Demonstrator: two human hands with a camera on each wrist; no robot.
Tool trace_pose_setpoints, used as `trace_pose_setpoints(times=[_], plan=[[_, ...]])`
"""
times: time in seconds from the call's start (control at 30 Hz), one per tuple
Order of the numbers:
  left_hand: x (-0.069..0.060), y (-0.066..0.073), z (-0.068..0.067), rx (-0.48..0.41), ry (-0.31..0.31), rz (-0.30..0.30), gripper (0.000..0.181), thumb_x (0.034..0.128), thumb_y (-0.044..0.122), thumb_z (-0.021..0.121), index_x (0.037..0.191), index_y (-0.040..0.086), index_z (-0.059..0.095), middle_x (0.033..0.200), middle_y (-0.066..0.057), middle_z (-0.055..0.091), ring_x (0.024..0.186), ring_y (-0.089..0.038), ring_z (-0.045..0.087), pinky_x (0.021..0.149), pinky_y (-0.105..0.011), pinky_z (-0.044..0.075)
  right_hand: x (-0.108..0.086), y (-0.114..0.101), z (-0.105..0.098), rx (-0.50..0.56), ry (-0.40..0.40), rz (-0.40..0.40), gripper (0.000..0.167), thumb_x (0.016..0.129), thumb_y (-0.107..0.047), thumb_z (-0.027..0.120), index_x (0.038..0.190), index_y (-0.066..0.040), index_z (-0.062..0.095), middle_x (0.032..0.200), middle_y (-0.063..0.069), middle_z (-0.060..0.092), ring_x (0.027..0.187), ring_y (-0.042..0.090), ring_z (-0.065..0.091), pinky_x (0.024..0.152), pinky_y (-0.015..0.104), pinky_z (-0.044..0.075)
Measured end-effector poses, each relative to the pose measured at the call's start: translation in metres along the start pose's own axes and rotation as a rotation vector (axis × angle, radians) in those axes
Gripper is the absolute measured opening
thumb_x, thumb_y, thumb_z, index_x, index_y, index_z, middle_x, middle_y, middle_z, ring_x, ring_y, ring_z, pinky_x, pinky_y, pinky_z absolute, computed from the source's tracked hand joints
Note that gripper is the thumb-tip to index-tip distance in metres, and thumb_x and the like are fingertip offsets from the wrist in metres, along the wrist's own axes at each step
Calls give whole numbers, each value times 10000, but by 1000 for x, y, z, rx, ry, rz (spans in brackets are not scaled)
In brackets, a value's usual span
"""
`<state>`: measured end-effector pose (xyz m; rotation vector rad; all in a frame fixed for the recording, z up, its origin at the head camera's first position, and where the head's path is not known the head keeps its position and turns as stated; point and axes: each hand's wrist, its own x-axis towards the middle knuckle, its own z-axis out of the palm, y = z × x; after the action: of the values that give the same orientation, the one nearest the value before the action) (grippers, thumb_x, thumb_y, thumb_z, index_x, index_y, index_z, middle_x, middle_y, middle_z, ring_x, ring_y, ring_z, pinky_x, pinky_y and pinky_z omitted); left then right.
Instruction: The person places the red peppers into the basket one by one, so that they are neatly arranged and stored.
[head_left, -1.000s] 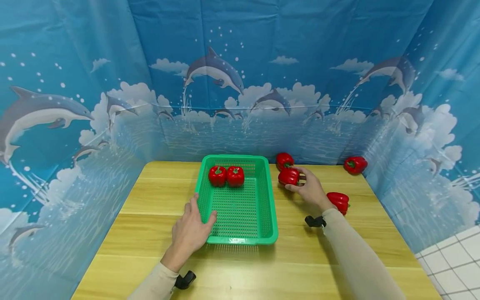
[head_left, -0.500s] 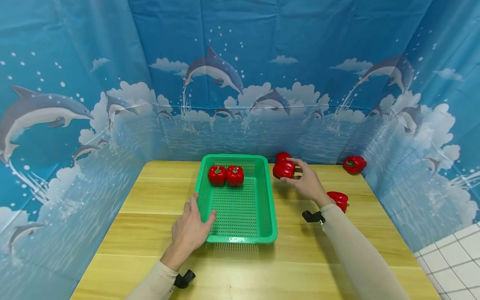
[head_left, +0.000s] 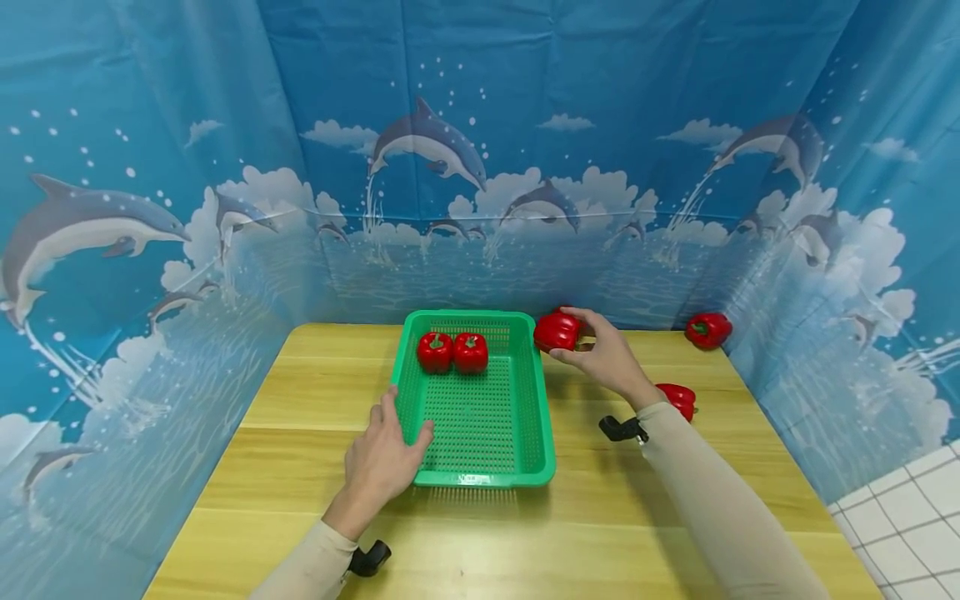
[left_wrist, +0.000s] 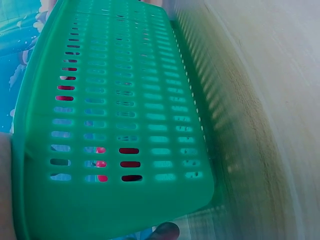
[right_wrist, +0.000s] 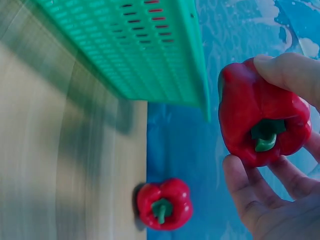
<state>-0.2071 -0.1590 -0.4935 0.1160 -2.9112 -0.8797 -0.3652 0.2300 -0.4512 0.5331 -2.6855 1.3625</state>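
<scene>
My right hand (head_left: 609, 357) grips a red bell pepper (head_left: 557, 332) between thumb and fingers, raised above the table beside the basket's far right corner. In the right wrist view that bell pepper's green stem faces the camera. Inside the green plastic basket (head_left: 468, 481), two red bell peppers (head_left: 471, 354) sit side by side near the back left, stems up. At the basket's left side is my left hand (head_left: 381, 458), fingers fairly straight along the outside and thumb over the rim. Only bits of it show in the left wrist view, around the perforated wall (left_wrist: 120, 205).
Another red bell pepper (right_wrist: 164, 204) lies on the table under the held one, mostly hidden in the head view. To the right lie two more bell peppers, one at the back (head_left: 708, 331) and one (head_left: 677, 401) partly behind my right wrist. A dolphin-print curtain (head_left: 450, 267) surrounds the wooden table (head_left: 300, 400).
My right hand has carried its bell pepper leftward and slightly up, toward the basket's far right corner. It now covers the bell pepper behind it. My left hand stays in place.
</scene>
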Motion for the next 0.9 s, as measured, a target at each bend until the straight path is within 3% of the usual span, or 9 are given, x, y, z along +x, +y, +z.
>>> trace_pose_setpoints(times=[0.47,0.77,0.9], plan=[[-1,-1,2,-11,-9,-4,971,1128,584,666,1838,82,232,1567,-293,640,501,-193,429,447,-330,381,8,-36,11,-35,-27,-58,797,1034,-323,931,1725,-230,545,1680,148,598,1413,416,716,1113,633,659],[1,-1,-1,-4,-16,-6,969,1132,589,646,1843,88,219,1512,-283,661,513,-205,454,453,-332,386,17,-60,27,-28,-77,-112,828,1029,-318,934,1738,-198,525,1619,139,648,1337,392,728,1096,617,658],[0,0,-1,-6,-6,-4,963,1124,555,674,1838,83,232,1496,-285,668,511,-212,457,448,-335,389,18,-68,36,-25,-93,-105,865,1011,-304,951,1740,-173,506,1668,128,630,1338,391,736,1084,601,670]])
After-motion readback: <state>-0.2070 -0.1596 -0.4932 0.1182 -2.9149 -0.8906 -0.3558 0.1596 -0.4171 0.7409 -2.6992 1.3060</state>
